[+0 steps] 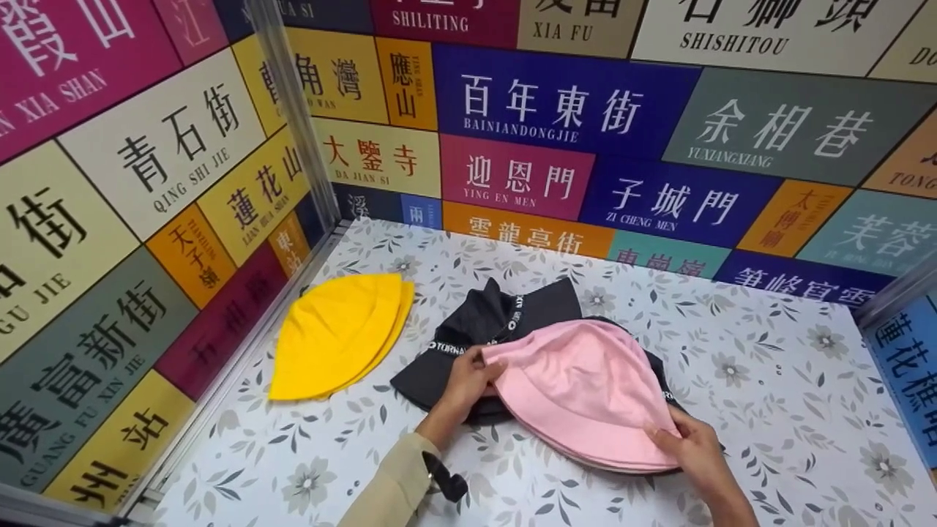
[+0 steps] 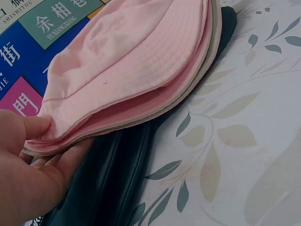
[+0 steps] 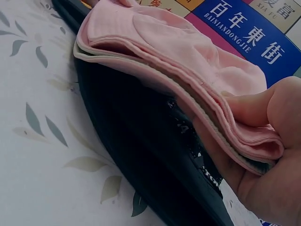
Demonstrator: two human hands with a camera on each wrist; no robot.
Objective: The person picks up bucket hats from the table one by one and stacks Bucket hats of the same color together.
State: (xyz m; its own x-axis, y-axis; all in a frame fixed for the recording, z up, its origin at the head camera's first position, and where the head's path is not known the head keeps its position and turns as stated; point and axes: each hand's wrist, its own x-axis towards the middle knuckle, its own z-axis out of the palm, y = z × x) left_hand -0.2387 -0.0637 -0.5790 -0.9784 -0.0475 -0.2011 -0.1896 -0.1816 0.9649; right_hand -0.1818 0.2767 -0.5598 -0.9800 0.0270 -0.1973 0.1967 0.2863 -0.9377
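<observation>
One left hand [image 1: 468, 380], one right hand [image 1: 699, 448], one table [image 1: 776, 366], at least one yellow hat [image 1: 337, 337], at least two black hats [image 1: 472, 318], at least two stacked pink hats [image 1: 585, 380], exact hat totals unclear

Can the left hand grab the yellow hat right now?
Probably not just yet: the left hand is pinching the pink hat. If it let go, the yellow hat looks easy to reach, nearby with nothing on top.
</observation>
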